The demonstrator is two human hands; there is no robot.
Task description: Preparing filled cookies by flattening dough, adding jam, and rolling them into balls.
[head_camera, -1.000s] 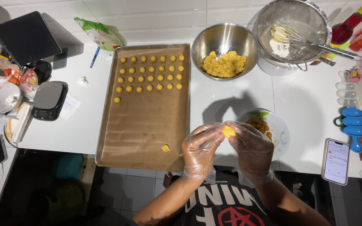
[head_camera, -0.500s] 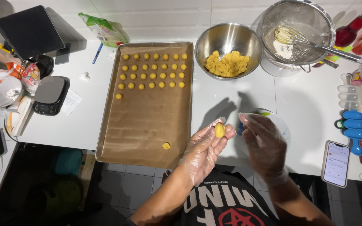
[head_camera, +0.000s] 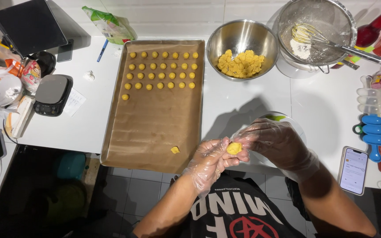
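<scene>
Pinching a small yellow dough ball (head_camera: pixel 234 148) between both gloved hands, left hand (head_camera: pixel 210 163) cupped under it, right hand (head_camera: pixel 275 145) closing on its side, just off the near right corner of the baking tray (head_camera: pixel 155 128), whose far end holds rows of dough balls (head_camera: pixel 162 70).
</scene>
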